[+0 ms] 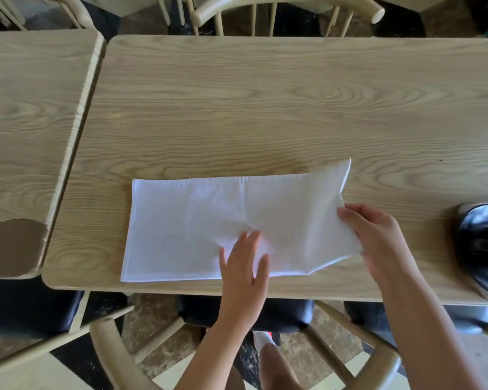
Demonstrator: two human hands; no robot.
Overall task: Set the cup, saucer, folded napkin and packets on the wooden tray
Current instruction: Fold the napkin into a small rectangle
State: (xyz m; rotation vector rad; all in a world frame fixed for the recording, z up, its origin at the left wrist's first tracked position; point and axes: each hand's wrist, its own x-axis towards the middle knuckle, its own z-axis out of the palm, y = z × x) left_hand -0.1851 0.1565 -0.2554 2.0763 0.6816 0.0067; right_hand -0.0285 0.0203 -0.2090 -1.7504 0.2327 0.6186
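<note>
**A:** While your left hand (244,258) lies flat with fingers spread on the white napkin (209,226), pinning it near the counter's (265,108) near edge, what is your right hand (378,243) doing?

**B:** It is pinched on the napkin's right end, thumb on top and fingers under, and that end is raised off the wood. You hold it so, I judge, to bring it over toward the left for another fold, while the flat palm keeps the cloth from sliding.

**A:** How does the napkin look to you?

**B:** It is a long, thin, white rectangle, lightly creased, with a hemmed left edge lying flat. It seems already doubled, though I cannot be sure.

**A:** And the rest of the setting?

**B:** You have no cup, saucer, packets or tray in sight. A dark glossy object (482,246) sits at the counter's right edge; I cannot tell what it is.
</note>
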